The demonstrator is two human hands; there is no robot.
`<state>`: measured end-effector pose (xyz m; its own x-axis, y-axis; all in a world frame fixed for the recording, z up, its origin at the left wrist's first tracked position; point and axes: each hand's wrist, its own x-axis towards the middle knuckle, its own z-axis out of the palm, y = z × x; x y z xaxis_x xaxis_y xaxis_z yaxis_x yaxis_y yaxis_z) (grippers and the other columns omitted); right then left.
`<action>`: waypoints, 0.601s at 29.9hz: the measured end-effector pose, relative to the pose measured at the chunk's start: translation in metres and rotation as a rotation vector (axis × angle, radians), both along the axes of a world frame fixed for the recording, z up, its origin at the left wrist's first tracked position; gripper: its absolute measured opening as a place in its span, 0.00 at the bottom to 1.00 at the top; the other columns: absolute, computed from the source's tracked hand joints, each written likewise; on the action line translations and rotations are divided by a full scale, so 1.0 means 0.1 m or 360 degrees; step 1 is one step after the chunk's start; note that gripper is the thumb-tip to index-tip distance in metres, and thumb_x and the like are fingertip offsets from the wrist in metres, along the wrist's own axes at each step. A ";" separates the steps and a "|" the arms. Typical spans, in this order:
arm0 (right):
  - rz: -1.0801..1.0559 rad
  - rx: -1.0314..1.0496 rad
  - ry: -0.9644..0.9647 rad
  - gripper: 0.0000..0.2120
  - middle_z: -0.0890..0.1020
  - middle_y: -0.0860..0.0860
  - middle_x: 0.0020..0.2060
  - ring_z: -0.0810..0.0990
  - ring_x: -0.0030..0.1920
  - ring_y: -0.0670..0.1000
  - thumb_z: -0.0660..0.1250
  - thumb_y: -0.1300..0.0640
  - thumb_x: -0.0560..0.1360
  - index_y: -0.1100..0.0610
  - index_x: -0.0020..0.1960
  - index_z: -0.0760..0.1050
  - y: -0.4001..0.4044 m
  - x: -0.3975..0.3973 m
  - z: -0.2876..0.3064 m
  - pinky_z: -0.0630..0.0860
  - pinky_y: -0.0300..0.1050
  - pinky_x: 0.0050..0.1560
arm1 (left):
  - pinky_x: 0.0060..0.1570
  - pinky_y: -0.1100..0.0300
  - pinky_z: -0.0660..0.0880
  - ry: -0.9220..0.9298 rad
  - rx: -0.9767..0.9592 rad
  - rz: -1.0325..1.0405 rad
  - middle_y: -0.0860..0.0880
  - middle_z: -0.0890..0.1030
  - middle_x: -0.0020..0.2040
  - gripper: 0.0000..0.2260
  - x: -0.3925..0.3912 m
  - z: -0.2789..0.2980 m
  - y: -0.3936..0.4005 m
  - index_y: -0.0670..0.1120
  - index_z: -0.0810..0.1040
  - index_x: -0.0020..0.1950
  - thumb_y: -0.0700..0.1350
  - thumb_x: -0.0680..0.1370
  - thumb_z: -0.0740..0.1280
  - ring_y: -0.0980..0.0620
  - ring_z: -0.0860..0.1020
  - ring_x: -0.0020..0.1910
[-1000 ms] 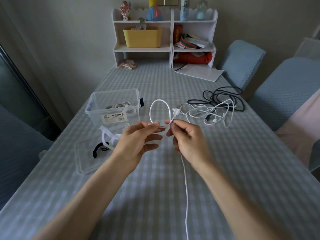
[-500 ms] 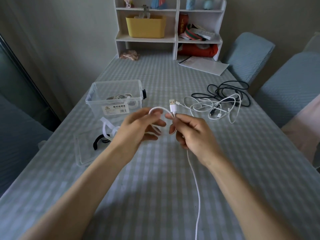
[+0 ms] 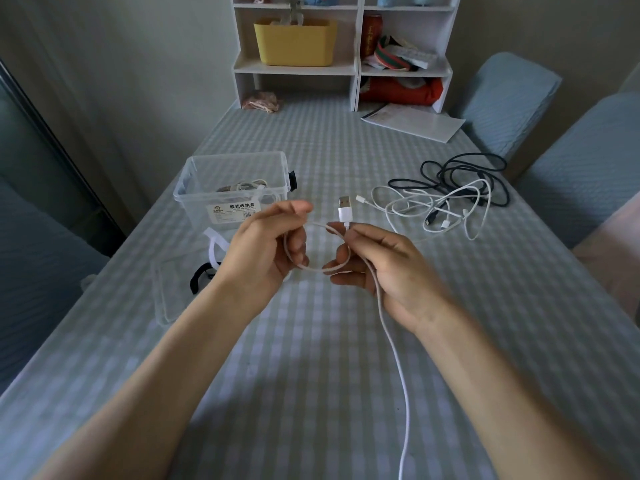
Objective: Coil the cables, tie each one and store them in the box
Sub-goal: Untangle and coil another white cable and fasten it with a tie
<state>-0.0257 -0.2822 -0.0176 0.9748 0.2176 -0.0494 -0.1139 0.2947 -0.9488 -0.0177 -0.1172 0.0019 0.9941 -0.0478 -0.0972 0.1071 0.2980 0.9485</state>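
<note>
Both hands hold the white cable (image 3: 388, 317) above the table (image 3: 485, 306): the right hand (image 3: 384, 268) pinches it under the plug, the left hand (image 3: 266, 251) grips its small loop. The tail leaves the picture below. The box (image 3: 235, 188) content is unclear.

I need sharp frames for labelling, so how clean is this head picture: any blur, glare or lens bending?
Head view: dim, soft light, no glare; left hand fingertips slightly motion-blurred, white cable and USB plug sharp; wide-angle bending curves the table edges and shelf.
</note>
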 end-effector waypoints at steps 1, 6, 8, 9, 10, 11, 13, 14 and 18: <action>-0.0011 0.0034 0.0007 0.11 0.79 0.53 0.33 0.84 0.37 0.53 0.60 0.62 0.82 0.59 0.55 0.81 0.01 0.00 0.01 0.81 0.43 0.37 | 0.32 0.59 0.68 0.0039 -0.0082 -0.0001 0.50 0.67 0.25 0.08 0.00 0.01 0.00 0.45 0.78 0.47 0.37 0.80 0.60 0.52 0.67 0.25; -0.0002 0.0122 0.0037 0.11 0.78 0.53 0.33 0.85 0.39 0.54 0.59 0.63 0.82 0.60 0.54 0.81 -0.02 0.00 0.01 0.82 0.43 0.39 | 0.33 0.60 0.67 0.0143 -0.0233 -0.0005 0.51 0.63 0.25 0.08 -0.01 -0.02 -0.03 0.45 0.77 0.47 0.36 0.78 0.59 0.54 0.63 0.25; 0.0048 0.0052 0.0051 0.11 0.79 0.53 0.32 0.86 0.40 0.54 0.60 0.63 0.82 0.60 0.54 0.81 -0.03 -0.01 0.01 0.82 0.43 0.39 | 0.30 0.62 0.67 0.0182 -0.0356 0.0007 0.52 0.62 0.26 0.08 0.00 -0.03 -0.02 0.45 0.76 0.47 0.37 0.78 0.59 0.55 0.61 0.25; 0.0080 0.0021 0.0049 0.11 0.79 0.53 0.33 0.86 0.40 0.55 0.60 0.63 0.82 0.60 0.54 0.81 -0.04 -0.01 0.01 0.81 0.43 0.39 | 0.28 0.63 0.66 0.0209 -0.0421 0.0009 0.52 0.62 0.27 0.07 0.00 -0.03 -0.02 0.45 0.76 0.47 0.37 0.78 0.59 0.55 0.60 0.25; 0.0110 0.0002 0.0043 0.11 0.79 0.53 0.33 0.86 0.41 0.55 0.60 0.64 0.82 0.61 0.55 0.81 -0.05 -0.01 0.01 0.81 0.43 0.39 | 0.26 0.64 0.64 0.0235 -0.0468 0.0009 0.52 0.62 0.27 0.07 0.00 -0.03 -0.01 0.45 0.76 0.47 0.37 0.77 0.59 0.55 0.59 0.25; 0.0136 -0.0010 0.0038 0.11 0.79 0.53 0.33 0.86 0.42 0.55 0.60 0.64 0.81 0.62 0.55 0.81 -0.06 0.00 0.01 0.81 0.42 0.39 | 0.24 0.64 0.62 0.0252 -0.0491 0.0008 0.52 0.62 0.27 0.07 0.01 -0.03 -0.01 0.45 0.75 0.47 0.37 0.77 0.59 0.56 0.58 0.25; 0.0172 -0.0033 0.0026 0.11 0.79 0.52 0.33 0.85 0.40 0.53 0.60 0.64 0.81 0.62 0.55 0.81 -0.08 0.00 0.01 0.80 0.41 0.39 | 0.22 0.64 0.61 0.0263 -0.0487 -0.0012 0.51 0.63 0.28 0.06 0.00 -0.01 -0.01 0.45 0.75 0.48 0.37 0.77 0.60 0.56 0.58 0.24; 0.0178 -0.0051 0.0021 0.11 0.79 0.51 0.33 0.84 0.39 0.51 0.60 0.64 0.81 0.63 0.55 0.81 -0.08 0.01 0.01 0.79 0.40 0.39 | 0.22 0.64 0.61 0.0255 -0.0436 -0.0024 0.51 0.64 0.28 0.05 -0.01 0.00 -0.02 0.45 0.75 0.48 0.38 0.77 0.61 0.55 0.58 0.24; 0.0140 -0.0239 -0.0018 0.09 0.80 0.49 0.32 0.76 0.32 0.47 0.62 0.65 0.80 0.65 0.51 0.81 -0.07 0.01 -0.02 0.73 0.41 0.38 | 0.24 0.60 0.66 0.0141 0.0183 -0.0165 0.47 0.71 0.28 0.12 -0.03 0.03 -0.03 0.45 0.80 0.52 0.52 0.79 0.66 0.53 0.61 0.22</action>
<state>-0.0245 -0.2893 -0.0200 0.9529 0.2933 -0.0768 -0.1219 0.1387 -0.9828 -0.0210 -0.1200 0.0054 0.9718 -0.1330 -0.1949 0.2162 0.1710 0.9613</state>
